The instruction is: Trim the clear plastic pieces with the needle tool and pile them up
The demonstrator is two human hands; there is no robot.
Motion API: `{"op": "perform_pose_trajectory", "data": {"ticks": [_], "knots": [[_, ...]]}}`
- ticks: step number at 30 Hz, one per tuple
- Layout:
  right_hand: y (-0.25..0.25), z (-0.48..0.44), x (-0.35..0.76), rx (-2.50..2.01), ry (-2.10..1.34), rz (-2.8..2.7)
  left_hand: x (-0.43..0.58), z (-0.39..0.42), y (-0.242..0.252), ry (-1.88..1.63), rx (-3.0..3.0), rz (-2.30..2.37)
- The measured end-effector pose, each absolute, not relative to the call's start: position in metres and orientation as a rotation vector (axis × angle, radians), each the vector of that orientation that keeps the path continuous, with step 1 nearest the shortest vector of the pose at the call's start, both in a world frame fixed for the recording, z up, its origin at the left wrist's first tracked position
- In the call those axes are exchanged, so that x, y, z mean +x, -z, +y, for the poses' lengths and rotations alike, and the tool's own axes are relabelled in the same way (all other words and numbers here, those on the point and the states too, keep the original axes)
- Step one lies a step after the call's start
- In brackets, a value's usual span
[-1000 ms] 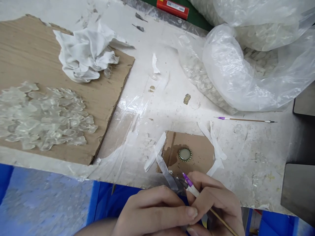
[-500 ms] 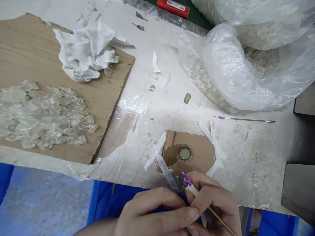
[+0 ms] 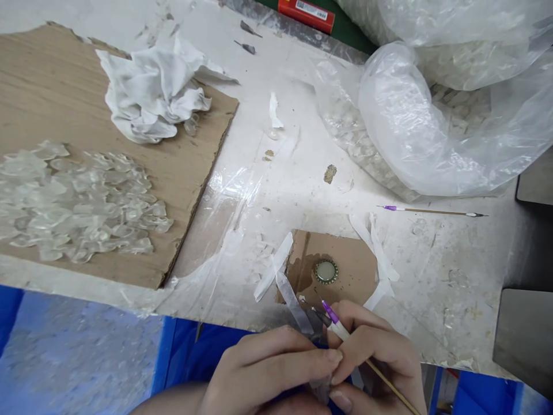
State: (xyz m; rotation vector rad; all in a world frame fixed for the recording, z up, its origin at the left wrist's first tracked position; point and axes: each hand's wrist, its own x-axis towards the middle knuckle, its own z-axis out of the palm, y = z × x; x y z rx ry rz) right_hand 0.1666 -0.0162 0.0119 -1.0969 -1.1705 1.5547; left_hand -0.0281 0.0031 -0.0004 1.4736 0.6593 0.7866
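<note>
Purple-banded wooden needle tool [image 3: 339, 329]

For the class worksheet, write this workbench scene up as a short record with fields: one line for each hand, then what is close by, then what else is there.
Right hand: grips a slim wooden-shafted pick with a purple collar
Left hand: curled against the right hand; anything it holds is hidden
Close by: a bottle cap on a cardboard scrap
Rest: clear flakes on a cardboard sheet, a crumpled white cloth, a plastic bag
</note>
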Motion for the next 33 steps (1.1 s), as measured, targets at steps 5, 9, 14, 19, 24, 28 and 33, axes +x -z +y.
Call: {"op": "perform_pose_trajectory", "data": {"ticks": [5,9,14,19,24,28,33], "knots": [[-0.011,-0.017,0.164,-1.115,-1.548,-1.154,-0.028,0.003,0.002,-0.805,1.462,0.659],[-0.012,-0.018,0.164,-1.126,-1.557,-1.138,-0.03,0.004,0.002,-0.799,1.455,0.659],[-0.013,-0.018,0.161,-1.123,-1.506,-1.127,-0.029,0.004,0.0,-0.788,1.457,0.636],[-0.01,-0.021,0.16,-1.108,-1.495,-1.143,-0.03,0.008,0.0,-0.799,1.496,0.638],[-0.005,-0.025,0.159,-1.135,-1.458,-1.159,-0.024,0.004,-0.001,-0.815,1.475,0.679],[-0.008,-0.018,0.163,-1.066,-1.41,-1.237,-0.014,-0.003,-0.002,-0.944,1.247,0.845],[-0.013,-0.015,0.169,-1.104,-1.372,-1.337,-0.012,0.006,-0.004,-0.944,1.32,0.783]]}}
